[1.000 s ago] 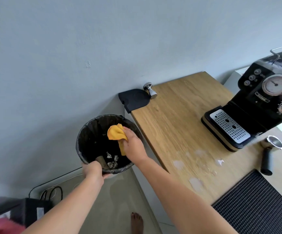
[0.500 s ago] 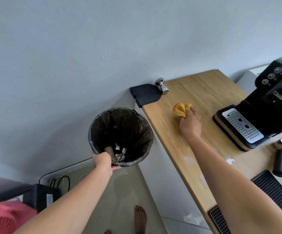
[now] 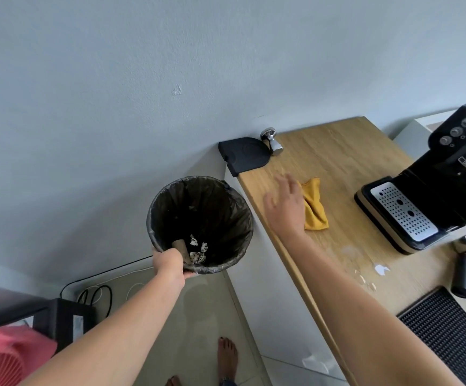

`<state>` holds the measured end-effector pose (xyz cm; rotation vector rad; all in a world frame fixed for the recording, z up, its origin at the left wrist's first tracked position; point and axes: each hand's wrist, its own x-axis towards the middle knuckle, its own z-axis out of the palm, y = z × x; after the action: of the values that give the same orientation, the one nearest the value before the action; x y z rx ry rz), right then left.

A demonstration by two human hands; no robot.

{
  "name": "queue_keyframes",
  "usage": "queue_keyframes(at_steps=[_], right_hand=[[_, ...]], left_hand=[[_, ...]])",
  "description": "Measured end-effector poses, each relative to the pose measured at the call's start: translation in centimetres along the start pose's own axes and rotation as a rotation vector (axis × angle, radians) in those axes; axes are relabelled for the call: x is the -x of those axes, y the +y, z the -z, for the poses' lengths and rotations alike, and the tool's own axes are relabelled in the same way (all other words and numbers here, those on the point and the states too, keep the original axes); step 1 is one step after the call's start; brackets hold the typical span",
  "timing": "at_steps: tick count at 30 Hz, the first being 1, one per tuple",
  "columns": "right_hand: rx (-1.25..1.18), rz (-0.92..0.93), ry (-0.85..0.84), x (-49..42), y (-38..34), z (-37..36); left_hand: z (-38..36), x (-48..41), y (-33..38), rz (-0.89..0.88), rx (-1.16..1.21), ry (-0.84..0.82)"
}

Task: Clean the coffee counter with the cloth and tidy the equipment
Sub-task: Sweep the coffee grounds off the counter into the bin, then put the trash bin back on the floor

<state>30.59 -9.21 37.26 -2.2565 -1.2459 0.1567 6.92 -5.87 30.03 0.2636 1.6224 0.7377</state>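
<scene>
Near the left edge of the counter [image 3: 337, 151], the yellow cloth [image 3: 316, 210] lies crumpled on the wood, between that edge and the espresso machine [image 3: 435, 196]. Of the hands, the right hand [image 3: 284, 210] hovers with fingers spread, holding nothing, over the cloth's left side. The left hand [image 3: 169, 264] grips the near rim of the lined bin [image 3: 220, 215] beside the counter.

Wood-grain counter [image 3: 335, 151], matt; yellow cloth [image 3: 316, 207] soft; tamper [image 3: 272, 140] shiny metal; bin liner [image 3: 170, 201] thin plastic.
</scene>
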Motion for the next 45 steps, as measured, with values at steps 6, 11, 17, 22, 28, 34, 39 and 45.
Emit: queue_keyframes(at_steps=[6, 11, 17, 22, 28, 34, 39, 45], right_hand=[[-0.076, 0.101, -0.283, 3.8, -3.8, -6.5], [0.007, -0.201, -0.486, 4.8, -2.3, -11.5], [-0.192, -0.622, -0.556, 6.3, 1.2, -17.8], [-0.249, -0.689, -0.487, 8.3, 5.2, -24.9], [-0.233, -0.719, -0.439, 9.7, 10.1, -34.4], [-0.185, -0.722, -0.44, 9.8, 15.6, -43.9], [-0.189, -0.736, -0.425, 9.0, 19.1, -50.5], [-0.23, -0.734, -0.358, 8.3, 21.9, -55.3]], left_hand=[[0.8, -1.6, -0.2, 0.013, 0.032, 0.013], [1.7, -3.9, -1.1, 0.028, 0.035, 0.053], [2.7, -8.4, -3.7, 0.051, -0.01, 0.084], [3.6, -15.2, -8.4, 0.089, -0.042, 0.063], [3.1, -23.6, -14.3, 0.134, -0.037, 0.064], [1.9, -32.6, -19.4, 0.156, -0.02, 0.036], [0.7, -39.2, -22.5, 0.178, -0.018, 0.01], [-0.7, -44.2, -24.5, 0.138, -0.049, -0.001]])
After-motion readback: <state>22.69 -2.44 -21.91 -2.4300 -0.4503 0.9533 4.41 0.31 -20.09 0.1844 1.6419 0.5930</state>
